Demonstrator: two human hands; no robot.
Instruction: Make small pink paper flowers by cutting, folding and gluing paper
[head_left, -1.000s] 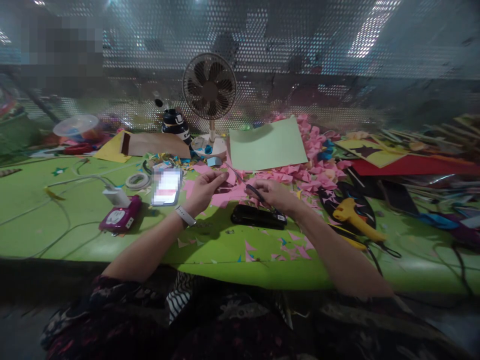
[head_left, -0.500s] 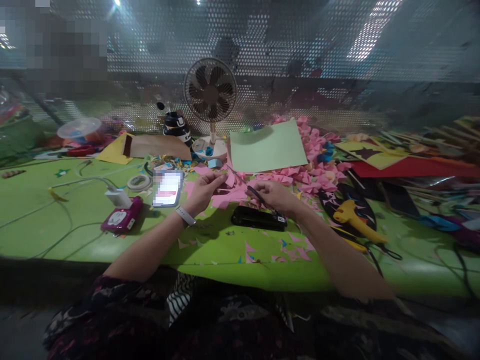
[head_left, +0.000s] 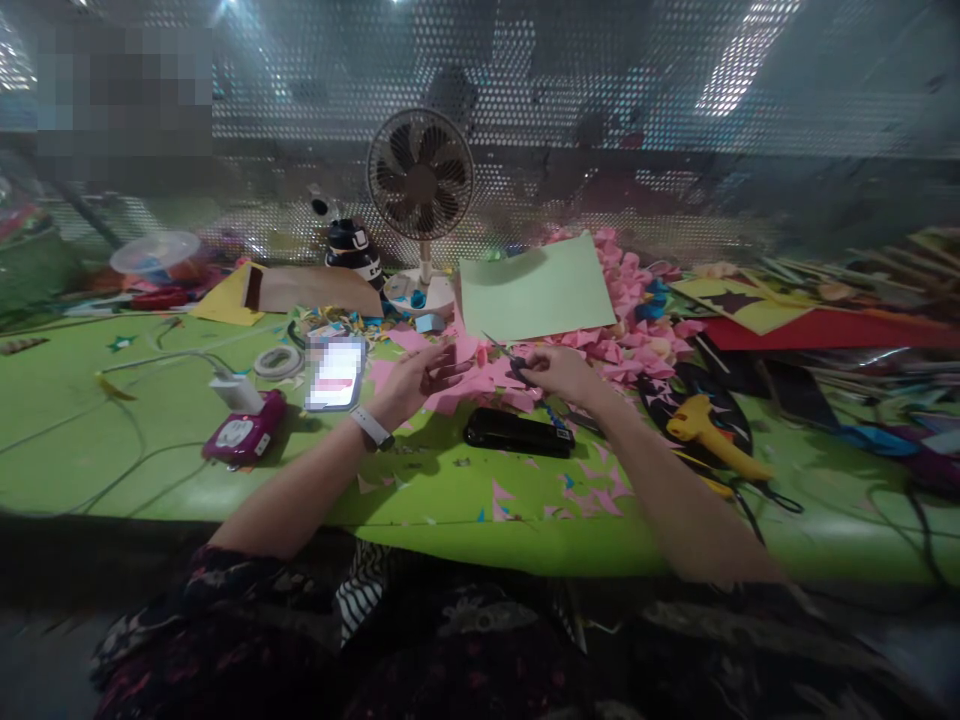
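Just left of and behind the black stapler, the left hand has its grip loosely spread over pink paper; behind the stapler, the right hand grips scissors; right of the stapler lies a glue gun.

Paper scraps lie ahead of you on the tabletop, a phone to their left, the glue gun to their right; farther back, the fan stands between the bottle and paper sheet.
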